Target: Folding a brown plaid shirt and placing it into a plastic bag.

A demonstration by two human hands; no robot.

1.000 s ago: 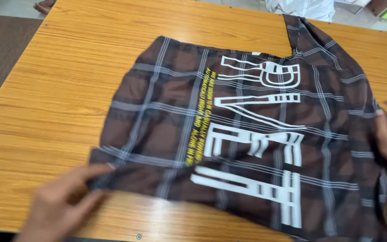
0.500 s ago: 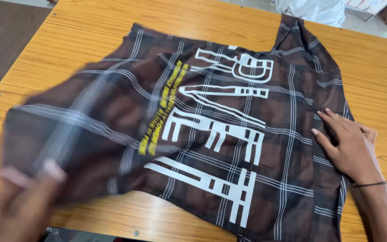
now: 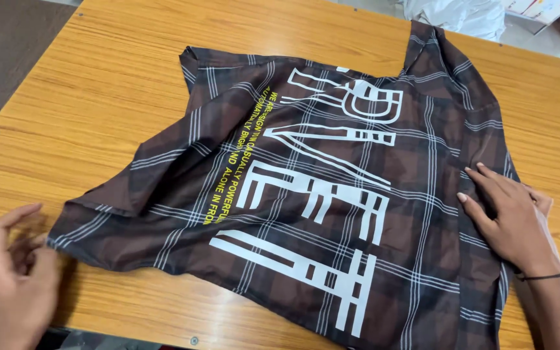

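Note:
A brown plaid shirt (image 3: 332, 194) with large white lettering and a line of small yellow text lies spread, back side up, on a wooden table (image 3: 111, 84). My left hand (image 3: 14, 272) is at the near left, pinching the end of the shirt's sleeve, which is drawn out toward the table's front edge. My right hand (image 3: 510, 217) rests flat on the shirt's right side, fingers spread and pointing left, with a thin black band on the wrist.
White cloth or bags (image 3: 455, 13) lie on the floor beyond the table's far edge. A dark brown floor (image 3: 8, 45) shows at the left. The table's near edge has a small screw (image 3: 194, 340).
My left hand has pulled the sleeve out to the left and laid it down flat. My right hand moved from the shirt's right edge onto the cloth and stayed there.

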